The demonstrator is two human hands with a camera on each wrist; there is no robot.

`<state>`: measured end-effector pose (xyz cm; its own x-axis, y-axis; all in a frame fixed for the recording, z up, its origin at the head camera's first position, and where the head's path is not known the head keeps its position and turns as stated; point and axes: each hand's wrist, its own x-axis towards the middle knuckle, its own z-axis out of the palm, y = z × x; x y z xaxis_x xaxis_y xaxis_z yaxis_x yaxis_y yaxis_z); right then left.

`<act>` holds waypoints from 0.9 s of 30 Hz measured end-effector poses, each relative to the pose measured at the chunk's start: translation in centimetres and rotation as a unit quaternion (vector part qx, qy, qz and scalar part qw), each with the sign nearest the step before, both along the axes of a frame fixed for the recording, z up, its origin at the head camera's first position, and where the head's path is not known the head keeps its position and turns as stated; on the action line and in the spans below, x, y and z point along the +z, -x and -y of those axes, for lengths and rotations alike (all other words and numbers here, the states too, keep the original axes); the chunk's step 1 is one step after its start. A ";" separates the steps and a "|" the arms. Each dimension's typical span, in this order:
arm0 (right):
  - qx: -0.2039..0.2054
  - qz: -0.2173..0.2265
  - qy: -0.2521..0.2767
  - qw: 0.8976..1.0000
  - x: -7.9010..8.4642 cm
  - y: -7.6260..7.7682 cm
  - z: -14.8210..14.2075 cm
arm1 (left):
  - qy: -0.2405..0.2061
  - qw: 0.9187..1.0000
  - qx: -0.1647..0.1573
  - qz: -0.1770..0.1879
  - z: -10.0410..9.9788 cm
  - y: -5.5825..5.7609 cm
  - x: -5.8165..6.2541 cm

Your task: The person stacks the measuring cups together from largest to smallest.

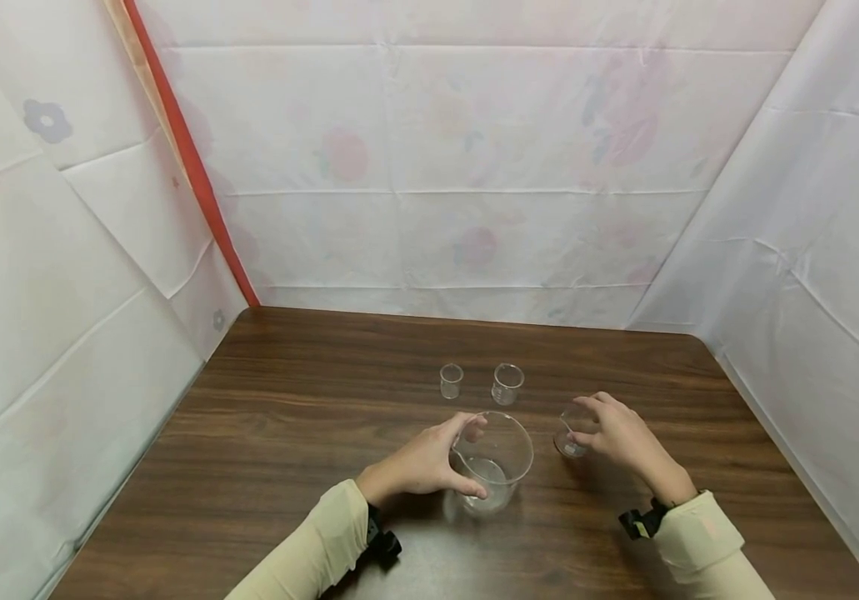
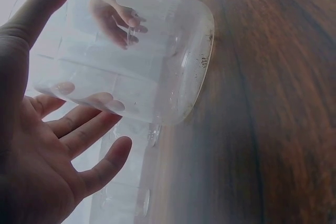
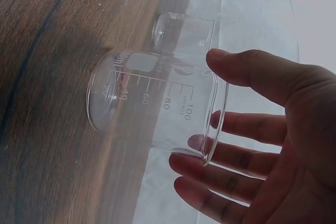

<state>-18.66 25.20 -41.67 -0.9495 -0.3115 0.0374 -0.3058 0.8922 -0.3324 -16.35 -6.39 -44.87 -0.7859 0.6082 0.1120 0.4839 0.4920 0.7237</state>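
A large clear glass beaker (image 1: 507,454) stands upright near the middle of the table. My left hand (image 1: 429,463) grips it from the left, thumb on the near side and fingers round the far side below the rim. In the left wrist view, the fingertips show through the large beaker's wall (image 2: 142,66). To the right, my right hand (image 1: 619,433) holds a smaller glass beaker (image 1: 564,440) near its rim, between thumb and fingers. White markings up to 100 show on this small beaker (image 3: 152,98) in the right wrist view, and no liquid is visible in it.
Behind the large beaker stand two more small glass beakers, a narrower one (image 1: 451,382) on the left and a wider one (image 1: 507,385) on the right. The dark wooden table (image 1: 287,433) is bordered by pale cloth walls (image 1: 429,242) at the back and both sides.
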 end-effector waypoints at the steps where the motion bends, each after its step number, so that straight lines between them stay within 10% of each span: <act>1: 0.001 0.000 0.001 1.000 0.0 0.0 0.0 | 0.001 1.000 0.000 0.000 0.0 0.0 -0.1; 27: 0.009 -0.041 0.011 0.999 1.4 -0.9 0.9 | 0.008 1.000 0.004 0.003 0.0 0.1 -0.1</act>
